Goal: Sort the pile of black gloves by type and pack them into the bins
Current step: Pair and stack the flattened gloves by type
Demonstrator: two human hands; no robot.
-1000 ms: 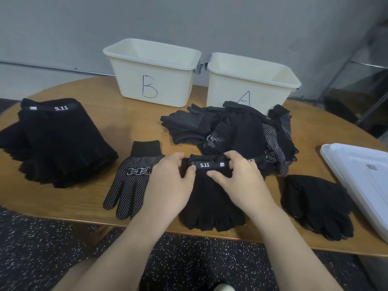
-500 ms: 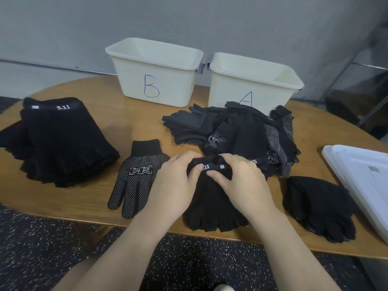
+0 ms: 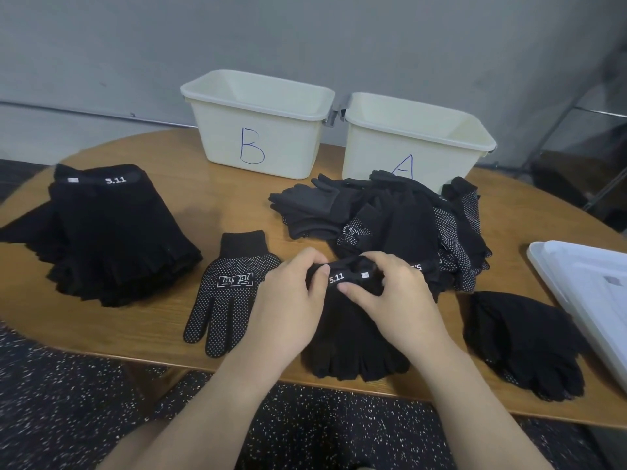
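Both hands at the front middle of the bench [image 3: 142,337], close together on the cuff of a fingerless glove [image 3: 353,337] marked 5.11. Left hand [image 3: 288,300] with its grip pinching the cuff's left end, thumb on top beside the white numbers. Right hand [image 3: 393,296] with its grip curled over the cuff's right end, fingertips pressing into the fabric. Glove body lying flat below the hands, its short finger ends toward the near edge.

Just left of it, touching the left hand: one dotted glove [image 3: 230,293], flat, cuff pointing away. Far left: a stack of 5.11 gloves [image 3: 108,232], well apart from the hands. Behind the hands: the unsorted pile [image 3: 400,218], mixed plain and dotted, reaching up to bin A [image 3: 359,157]. Bin B [image 3: 285,144] just beside bin A on its left, both at the far edge. Right of the hands: a small heap of plain gloves [image 3: 522,340], and beyond it a white lid [image 3: 590,300] at the right edge.
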